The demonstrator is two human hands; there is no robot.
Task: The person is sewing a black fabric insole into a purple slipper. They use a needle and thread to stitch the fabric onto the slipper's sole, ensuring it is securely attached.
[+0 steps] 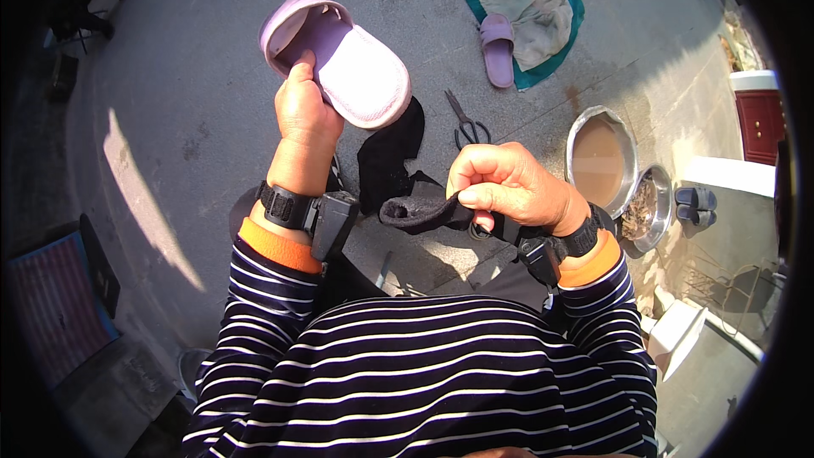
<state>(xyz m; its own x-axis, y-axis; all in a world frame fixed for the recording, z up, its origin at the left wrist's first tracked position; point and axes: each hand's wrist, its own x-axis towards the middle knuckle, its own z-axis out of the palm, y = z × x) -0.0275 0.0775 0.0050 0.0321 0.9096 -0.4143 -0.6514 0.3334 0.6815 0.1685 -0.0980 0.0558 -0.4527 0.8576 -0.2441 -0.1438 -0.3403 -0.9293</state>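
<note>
My left hand (pixel 308 98) grips a lilac slide slipper (pixel 362 70) at its side, the thumb on the insole near the strap. The slipper is held up with its insole facing me, and sun brightens its heel half. Between thumb and fingers, my right hand (pixel 509 187) pinches the edge of a dark knitted fabric piece (pixel 420 213), which looks like a sock cuff. Black cloth (pixel 391 152) shows below the slipper, partly hidden by it; whether it joins the knitted piece I cannot tell. Black-handled scissors (pixel 469 127) lie on the ground just beyond my right hand.
A matching lilac slipper (pixel 498 54) rests against a pale cloth with green edging (pixel 537 6). To the right stand a metal basin of brownish water (pixel 598 159), a smaller metal bowl (pixel 658 229) and dark slippers (pixel 696 207). A person's legs (pixel 95 3) show at far left.
</note>
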